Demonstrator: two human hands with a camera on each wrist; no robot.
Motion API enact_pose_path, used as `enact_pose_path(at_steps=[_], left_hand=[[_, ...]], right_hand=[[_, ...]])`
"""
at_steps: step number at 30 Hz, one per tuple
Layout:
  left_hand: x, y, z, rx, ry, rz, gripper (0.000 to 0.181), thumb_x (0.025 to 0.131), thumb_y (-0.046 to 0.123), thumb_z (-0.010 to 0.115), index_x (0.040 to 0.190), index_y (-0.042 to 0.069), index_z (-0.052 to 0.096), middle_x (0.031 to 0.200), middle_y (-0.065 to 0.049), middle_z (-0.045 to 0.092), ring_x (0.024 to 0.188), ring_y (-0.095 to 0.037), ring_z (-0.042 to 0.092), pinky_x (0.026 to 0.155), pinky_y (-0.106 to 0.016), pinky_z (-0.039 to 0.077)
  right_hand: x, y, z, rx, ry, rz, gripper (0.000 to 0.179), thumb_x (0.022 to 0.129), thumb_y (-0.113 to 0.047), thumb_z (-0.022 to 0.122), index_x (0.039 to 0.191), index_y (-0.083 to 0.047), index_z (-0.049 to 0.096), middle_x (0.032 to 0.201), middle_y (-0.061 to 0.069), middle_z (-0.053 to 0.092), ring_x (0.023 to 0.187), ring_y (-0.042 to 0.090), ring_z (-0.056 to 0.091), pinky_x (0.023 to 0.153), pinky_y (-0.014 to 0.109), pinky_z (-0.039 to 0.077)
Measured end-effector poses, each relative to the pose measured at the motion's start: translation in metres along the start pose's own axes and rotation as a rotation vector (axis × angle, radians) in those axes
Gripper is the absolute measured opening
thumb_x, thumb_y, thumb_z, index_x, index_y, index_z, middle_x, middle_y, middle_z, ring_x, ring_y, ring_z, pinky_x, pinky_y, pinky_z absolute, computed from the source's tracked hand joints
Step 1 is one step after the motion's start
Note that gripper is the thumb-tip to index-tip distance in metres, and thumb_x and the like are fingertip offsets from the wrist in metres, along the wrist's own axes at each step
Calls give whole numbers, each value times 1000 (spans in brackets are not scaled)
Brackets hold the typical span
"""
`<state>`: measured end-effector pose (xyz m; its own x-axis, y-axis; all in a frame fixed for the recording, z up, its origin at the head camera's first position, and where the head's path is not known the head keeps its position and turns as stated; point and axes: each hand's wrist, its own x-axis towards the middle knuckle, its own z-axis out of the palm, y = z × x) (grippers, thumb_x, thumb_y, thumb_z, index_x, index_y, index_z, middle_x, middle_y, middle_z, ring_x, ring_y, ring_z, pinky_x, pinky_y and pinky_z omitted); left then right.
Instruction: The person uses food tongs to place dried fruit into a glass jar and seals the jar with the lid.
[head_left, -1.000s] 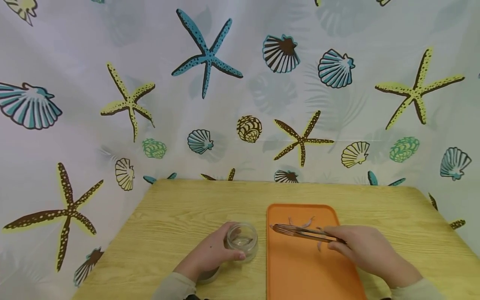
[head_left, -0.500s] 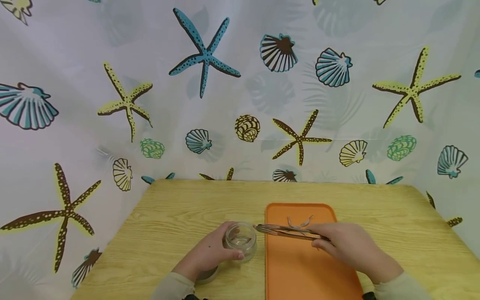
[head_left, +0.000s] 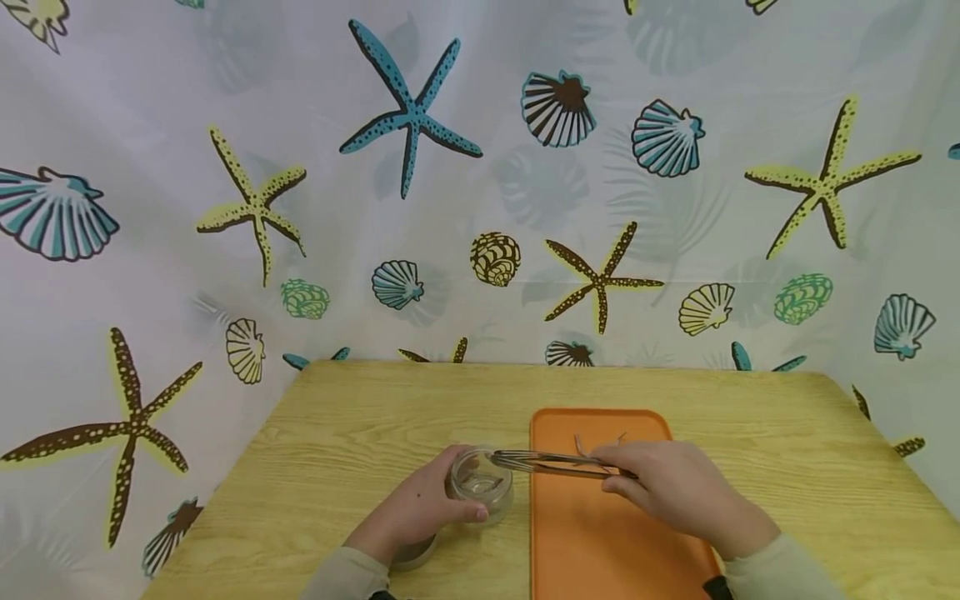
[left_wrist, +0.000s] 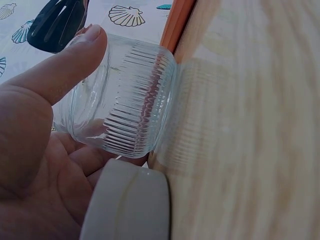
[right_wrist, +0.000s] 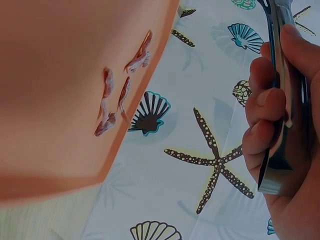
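My left hand [head_left: 427,500] grips a clear glass jar [left_wrist: 135,100] with ribbed sides that stands upright on the table; the thumb lies along its near side. In my right hand [head_left: 667,487] are metal tongs [head_left: 551,464], gripped by the handle end [right_wrist: 285,145]. Their slotted tips [left_wrist: 57,25] reach over the jar's mouth from the right, and whatever they may pinch is hidden. Something small and dark shows inside the jar. On the orange tray [head_left: 615,542] lie a few thin, shrivelled reddish-brown strips [right_wrist: 139,54], partly behind my right hand in the head view.
A round, pale lid-like piece [left_wrist: 127,200] lies beside the jar, below my left wrist. The wooden table [head_left: 360,417] carries everything. Behind and at both sides hangs a white curtain [head_left: 450,167] printed with starfish and shells.
My right hand has carried the tongs leftward from above the tray until their tips came over the jar's mouth. My left hand and the jar have stayed in place.
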<state>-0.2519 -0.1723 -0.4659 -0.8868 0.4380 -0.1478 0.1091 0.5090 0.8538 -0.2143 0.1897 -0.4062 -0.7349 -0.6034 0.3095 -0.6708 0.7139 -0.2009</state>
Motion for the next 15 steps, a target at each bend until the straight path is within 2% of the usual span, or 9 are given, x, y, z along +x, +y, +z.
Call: enact_pose_path(at_steps=[8,12,15], left_hand=[[1,1,0,20,9,-14,99,79,50,85,157,15,34,148,-6,52,133,-29,50,106,-56,39],[0,2,0,32,12,-32,100,79,51,85,157,16,34,148,-8,51,130,-29,51,104,-56,40],[0,3,1,37,14,-40,100,78,51,86,157,17,35,148,-10,50,127,-28,53,102,-56,42]], right_hand=[[9,-5,2,-21,0,-19,42,96,-43,67,135,-27,68,97,-18,69,74,-5,58,60,25,49],[12,-7,3,-33,0,-30,41,96,-37,70,134,-23,69,107,-13,72,82,-1,64,65,28,53],[14,-8,3,-42,-4,-39,40,97,-41,66,132,-22,70,115,-10,72,89,3,68,71,31,56]])
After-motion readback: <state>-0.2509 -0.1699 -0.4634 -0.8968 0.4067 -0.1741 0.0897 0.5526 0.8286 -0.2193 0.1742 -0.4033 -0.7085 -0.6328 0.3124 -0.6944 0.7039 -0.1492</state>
